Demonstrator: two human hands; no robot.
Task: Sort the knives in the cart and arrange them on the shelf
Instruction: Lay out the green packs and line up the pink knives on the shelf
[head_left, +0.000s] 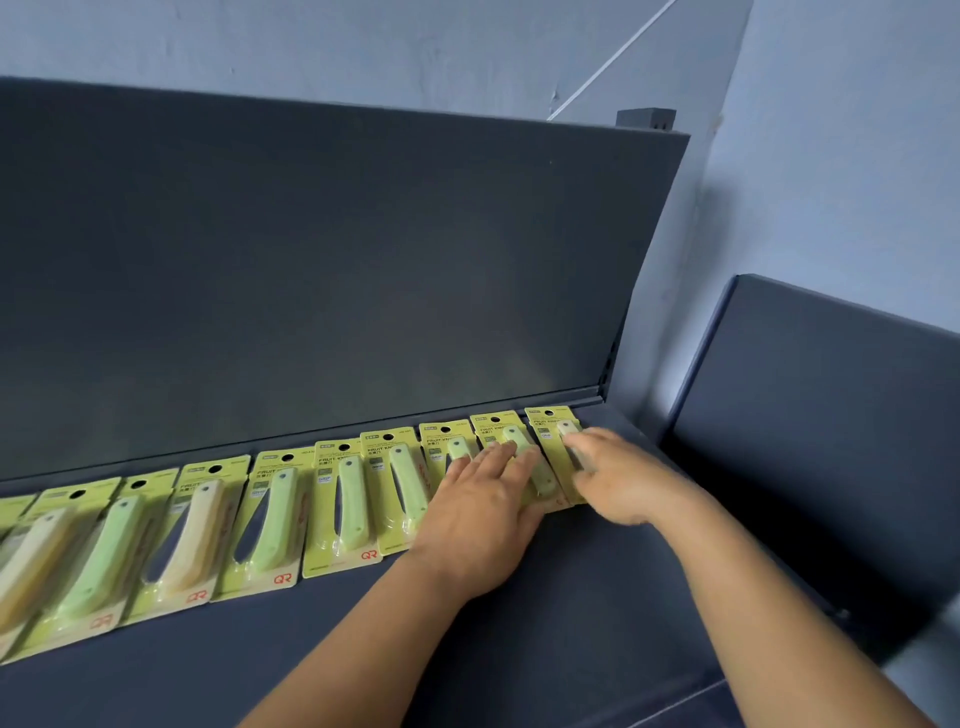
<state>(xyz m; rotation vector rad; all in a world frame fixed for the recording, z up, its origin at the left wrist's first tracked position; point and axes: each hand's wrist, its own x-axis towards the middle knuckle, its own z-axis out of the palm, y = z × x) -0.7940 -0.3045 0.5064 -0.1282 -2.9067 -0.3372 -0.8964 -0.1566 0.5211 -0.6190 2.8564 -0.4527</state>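
Several packaged fruit knives on yellow-green cards lie in a row along the back of the dark shelf (519, 623). Most hold green handles, such as one green knife pack (348, 504); a few hold cream handles, such as one cream knife pack (197, 530). My left hand (483, 514) lies flat, fingers spread, over the packs near the right end of the row. My right hand (618, 478) rests on the rightmost knife pack (558, 431), its fingers blurred. Neither hand lifts a pack. The cart is out of view.
The shelf's upright dark back panel (337, 270) rises right behind the row. A second dark shelf unit (810, 447) stands to the right, with a grey-blue wall (841, 156) behind. The row ends just short of the shelf's right edge.
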